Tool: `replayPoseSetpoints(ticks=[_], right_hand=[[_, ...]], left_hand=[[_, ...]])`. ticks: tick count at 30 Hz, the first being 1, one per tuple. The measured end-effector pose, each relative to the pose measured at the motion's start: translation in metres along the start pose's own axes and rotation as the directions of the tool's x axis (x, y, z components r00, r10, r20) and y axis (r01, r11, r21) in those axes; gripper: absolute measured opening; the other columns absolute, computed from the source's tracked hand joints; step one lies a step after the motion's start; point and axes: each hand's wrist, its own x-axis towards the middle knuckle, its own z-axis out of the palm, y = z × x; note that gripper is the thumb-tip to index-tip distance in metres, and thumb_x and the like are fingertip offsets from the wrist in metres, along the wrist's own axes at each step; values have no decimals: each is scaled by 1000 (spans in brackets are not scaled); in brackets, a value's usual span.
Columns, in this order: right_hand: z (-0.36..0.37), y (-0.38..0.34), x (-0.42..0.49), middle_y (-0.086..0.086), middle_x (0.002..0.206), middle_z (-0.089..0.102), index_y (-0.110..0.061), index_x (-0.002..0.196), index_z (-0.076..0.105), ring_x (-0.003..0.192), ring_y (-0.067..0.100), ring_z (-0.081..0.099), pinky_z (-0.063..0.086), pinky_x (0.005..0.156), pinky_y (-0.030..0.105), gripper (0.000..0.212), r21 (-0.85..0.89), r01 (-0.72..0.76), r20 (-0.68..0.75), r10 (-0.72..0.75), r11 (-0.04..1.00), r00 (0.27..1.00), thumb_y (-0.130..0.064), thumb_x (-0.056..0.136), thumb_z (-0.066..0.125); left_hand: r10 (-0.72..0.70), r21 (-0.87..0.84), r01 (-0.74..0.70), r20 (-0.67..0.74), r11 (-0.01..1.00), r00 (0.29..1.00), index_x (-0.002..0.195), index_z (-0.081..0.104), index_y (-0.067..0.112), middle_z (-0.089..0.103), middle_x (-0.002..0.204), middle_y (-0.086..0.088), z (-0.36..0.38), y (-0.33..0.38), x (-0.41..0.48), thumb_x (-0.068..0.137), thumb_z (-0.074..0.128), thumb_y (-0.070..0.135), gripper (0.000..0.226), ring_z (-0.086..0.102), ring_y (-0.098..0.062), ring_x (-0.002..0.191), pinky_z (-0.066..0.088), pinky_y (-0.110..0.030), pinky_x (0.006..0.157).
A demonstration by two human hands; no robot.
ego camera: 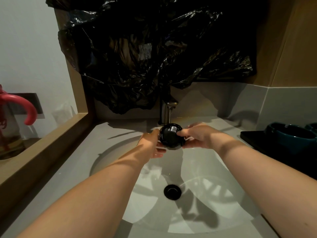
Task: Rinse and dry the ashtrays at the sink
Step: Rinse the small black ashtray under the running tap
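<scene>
While we hold the black ashtray (171,137) just under the faucet (169,110), above the sink basin (214,186), our left hand (151,143) cups its side and our right hand (200,136) pinches the rim, thumb on top. We judge the risk to be slippage: wet glaze could slide free and chip against the basin. Teal ashtrays (291,138) sit at right.

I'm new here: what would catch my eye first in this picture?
The left hand and right hand hold a glossy black ashtray under the faucet, over the pale sink. Crumpled black plastic looms behind it, and teal ashtrays wait at the right edge.
</scene>
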Motion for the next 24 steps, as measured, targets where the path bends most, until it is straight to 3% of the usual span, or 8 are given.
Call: replayPoseSetpoints(ticks=[2,4,9,12,14,19,21,24], right_hand=[[-6,3,3,9,105,63,-8,112,57,96,25,63,53,81,31,36,-432,211,-91,-275,877,957,-7,79,72],[-5,7,3,6,99,62,-13,109,55,92,25,61,52,79,33,36,-639,320,-53,-455,700,889,-5,77,69],[9,10,-3,-1,81,56,-21,96,45,73,22,56,46,67,34,23,-757,419,44,-600,502,799,-5,83,55],[13,7,-9,4,88,60,-19,100,44,75,25,55,48,67,37,26,-784,455,127,-608,422,783,-1,83,53],[11,9,-11,6,92,60,-18,98,42,77,28,54,47,67,40,26,-793,480,167,-624,375,763,0,82,53],[8,11,-9,4,96,61,-18,106,41,86,30,59,49,74,41,29,-806,454,114,-654,379,748,-5,85,56],[4,12,-9,6,103,60,-19,122,37,97,29,60,48,81,37,43,-814,372,18,-619,447,785,-4,87,55],[-4,4,-13,9,140,46,-21,141,27,125,31,46,39,102,38,72,-714,307,-167,-579,630,798,14,81,48]], left_hand=[[-64,-11,65,73,998,995,118,53,5,63,107,-18,-2,-2,-3,101,32,48,51,68,-34,89,56,-38,73],[-96,-47,102,128,994,987,119,51,0,63,104,-22,-3,-4,-3,100,29,52,59,68,-37,88,56,-40,71],[-121,-221,158,172,963,978,121,49,-4,64,97,-24,-3,1,-6,101,29,50,61,67,-34,79,56,-35,63],[-123,-348,182,186,920,975,126,48,1,63,104,-23,-6,3,-7,101,37,43,50,66,-31,79,57,-34,55],[-114,-428,200,217,882,970,127,49,2,62,115,-22,-9,5,-7,100,46,36,43,66,-30,83,61,-35,59],[12,-509,102,216,855,976,108,57,6,66,112,-20,-11,7,-9,97,54,29,26,68,-31,96,61,-33,66],[55,-523,72,224,849,973,108,56,4,67,107,-19,-10,8,-10,96,56,24,23,69,-29,91,60,-31,62],[75,-468,48,239,883,968,117,53,3,64,105,-19,-9,8,-9,95,57,17,26,67,-27,89,58,-32,66]])
